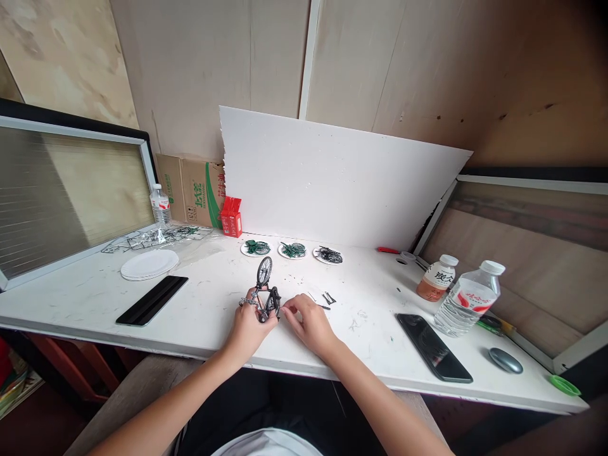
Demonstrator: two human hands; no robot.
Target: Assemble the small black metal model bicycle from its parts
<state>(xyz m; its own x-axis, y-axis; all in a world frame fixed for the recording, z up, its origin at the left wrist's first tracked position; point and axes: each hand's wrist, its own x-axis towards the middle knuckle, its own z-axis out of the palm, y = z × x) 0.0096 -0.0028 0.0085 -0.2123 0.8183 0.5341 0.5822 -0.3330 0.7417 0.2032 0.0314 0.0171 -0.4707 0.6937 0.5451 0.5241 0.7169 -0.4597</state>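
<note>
My left hand (251, 326) grips a small black-and-silver model bicycle (261, 294) just above the front part of the table, one wheel pointing up and away. My right hand (311, 320) is beside the bicycle's near end, thumb and forefinger pinched together close to it. Whatever sits in that pinch is too small to make out. A few small dark parts (329, 297) lie on the table right of the bicycle. Further back are three small white plates: two with green parts (257, 247) (291, 250) and one with black parts (329, 254).
On the white table (365, 342) a phone (434, 348), brown-labelled bottle (436, 278), water bottle (470, 297) and mouse (505, 360) stand or lie at right. Left are another phone (152, 301), white plates (149, 263) and part frames (156, 237). A red box (231, 218) stands behind.
</note>
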